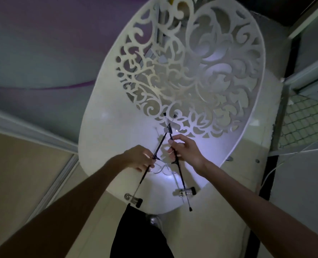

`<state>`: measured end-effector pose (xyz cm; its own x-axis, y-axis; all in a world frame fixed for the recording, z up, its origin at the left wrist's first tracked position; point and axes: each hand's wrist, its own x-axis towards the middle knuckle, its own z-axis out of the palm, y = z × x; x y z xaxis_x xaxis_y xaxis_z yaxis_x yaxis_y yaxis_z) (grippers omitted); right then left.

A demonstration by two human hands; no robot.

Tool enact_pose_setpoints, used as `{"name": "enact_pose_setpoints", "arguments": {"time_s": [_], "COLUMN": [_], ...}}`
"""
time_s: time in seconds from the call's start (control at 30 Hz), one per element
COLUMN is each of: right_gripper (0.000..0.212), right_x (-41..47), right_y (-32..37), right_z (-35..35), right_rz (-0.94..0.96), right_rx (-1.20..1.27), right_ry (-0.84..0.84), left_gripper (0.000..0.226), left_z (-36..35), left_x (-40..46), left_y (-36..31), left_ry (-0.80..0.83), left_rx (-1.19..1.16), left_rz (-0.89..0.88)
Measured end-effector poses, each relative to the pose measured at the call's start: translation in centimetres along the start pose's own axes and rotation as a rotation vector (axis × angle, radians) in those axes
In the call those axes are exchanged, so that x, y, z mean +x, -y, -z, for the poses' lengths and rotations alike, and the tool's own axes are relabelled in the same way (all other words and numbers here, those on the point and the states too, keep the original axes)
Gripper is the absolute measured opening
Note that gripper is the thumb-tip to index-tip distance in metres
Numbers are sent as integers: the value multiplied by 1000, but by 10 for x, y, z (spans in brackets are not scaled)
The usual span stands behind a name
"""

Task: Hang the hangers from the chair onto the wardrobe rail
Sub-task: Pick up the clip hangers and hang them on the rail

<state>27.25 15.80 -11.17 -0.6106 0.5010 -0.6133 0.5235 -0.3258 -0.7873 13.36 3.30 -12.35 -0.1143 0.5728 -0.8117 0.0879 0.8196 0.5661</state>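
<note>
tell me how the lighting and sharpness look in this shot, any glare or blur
Head view: dim overall, with a bluish-white bright patch on the chair seat; left hand and right hand slightly motion-blurred on the hangers; hanger shadows fall on the seat; wide-angle bending curves the edges.

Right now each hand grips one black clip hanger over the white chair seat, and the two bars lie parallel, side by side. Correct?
Not quite. The left hand and right hand each grip a clip hanger over the white chair, but the bars cross near their far ends, forming an X, as the head view shows.
</note>
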Motion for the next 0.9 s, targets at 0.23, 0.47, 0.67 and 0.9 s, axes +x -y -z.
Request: {"name": "enact_pose_setpoints", "arguments": {"time_s": [0.23,0.47,0.67,0.9], "right_gripper": [14,10,22,27], "right_x": [-78,-159,-244,-350], "right_y": [67,146,170,174], "right_z": [-62,-137,-217,-318], "right_rz": [232,358,474,642], "right_rx": [-190,-436,-700,-1055], "right_ry": [6,300,295,395], "left_gripper": [11,16,29,31], "left_z": [-2,11,4,-14], "left_x": [-134,-274,-394,-499], "left_y": [3,27,74,136], "left_ry": [-136,-256,-539,-678], "left_rx": [-251,-304,-106,-279], "left_rz": [18,114,79,88]}}
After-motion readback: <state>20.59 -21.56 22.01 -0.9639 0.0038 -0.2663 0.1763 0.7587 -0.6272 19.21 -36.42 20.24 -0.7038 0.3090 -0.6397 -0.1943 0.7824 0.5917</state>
